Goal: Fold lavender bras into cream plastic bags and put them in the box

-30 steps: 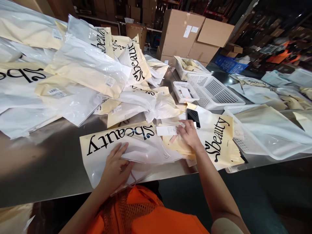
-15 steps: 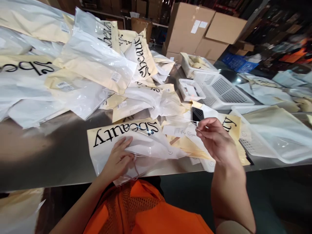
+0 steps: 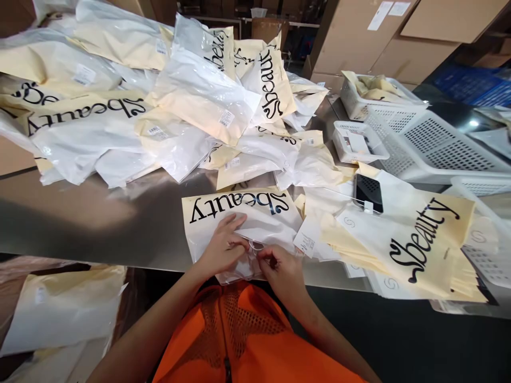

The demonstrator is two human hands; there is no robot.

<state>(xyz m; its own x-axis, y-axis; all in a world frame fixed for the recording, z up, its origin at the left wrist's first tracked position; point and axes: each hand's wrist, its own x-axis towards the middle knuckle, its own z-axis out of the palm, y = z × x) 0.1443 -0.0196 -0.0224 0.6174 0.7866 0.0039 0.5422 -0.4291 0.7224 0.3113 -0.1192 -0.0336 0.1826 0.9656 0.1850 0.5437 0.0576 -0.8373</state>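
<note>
Here, in the view from the person's head, looking forward and down, two bare hands work close together over a packed bag at the near edge of a metal table point(image 3: 155, 234). The bag point(image 3: 223, 215) lies flat in front of the body, cream along its far side and glossy white nearer, with black lettering reading "Sbeauty" upside down.

The left hand point(image 3: 224, 249) rests on the bag, some fingers stretched across it, thumb and forefinger bent toward a thin, pale cord loop point(image 3: 256, 246); whether they grip the loop is too small to tell. The right hand point(image 3: 284, 270) is just beside it, thumb and forefinger pinched together on the loop.

Just right of the right hand lies a white card point(image 3: 308, 242) with small print. Farther right, a dark phone point(image 3: 368, 192) sits at the left end of a stack of flat Sbeauty bags point(image 3: 423, 239), with a small white tag point(image 3: 368, 207) at its near edge.

Beyond the hands, a big heap of filled bags point(image 3: 199, 90), several with barcode labels, covers the far left of the table. Right of the heap stand a small white basket point(image 3: 342, 151) holding little items and a larger, perforated basket point(image 3: 439, 138). Cardboard boxes point(image 3: 351, 40) rise behind. The person wears an orange vest point(image 3: 255, 356) with mesh panels and a dark zip.
</note>
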